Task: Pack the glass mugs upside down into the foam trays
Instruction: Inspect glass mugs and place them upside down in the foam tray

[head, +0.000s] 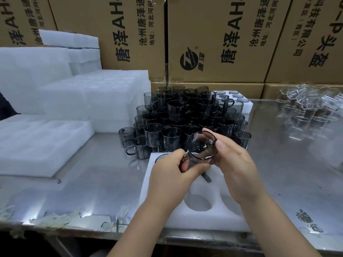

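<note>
The person holds one dark glass mug (202, 145) in the air with both hands, just above the far end of a white foam tray (213, 217) that lies on the metal table (92, 182). The left hand (172, 169) pinches the mug's handle between thumb and curled fingers. The right hand (235, 167) has its fingers bent around the body of the mug, with the thumb pressed at the edge. The mug is tilted on its side; whether its mouth or its bottom faces us I cannot tell. Just behind the hands stands a pile of dark mugs (185, 115). Stacks of foam trays (92, 93) are at the left, and cardboard boxes (222, 34) stand behind.
</note>
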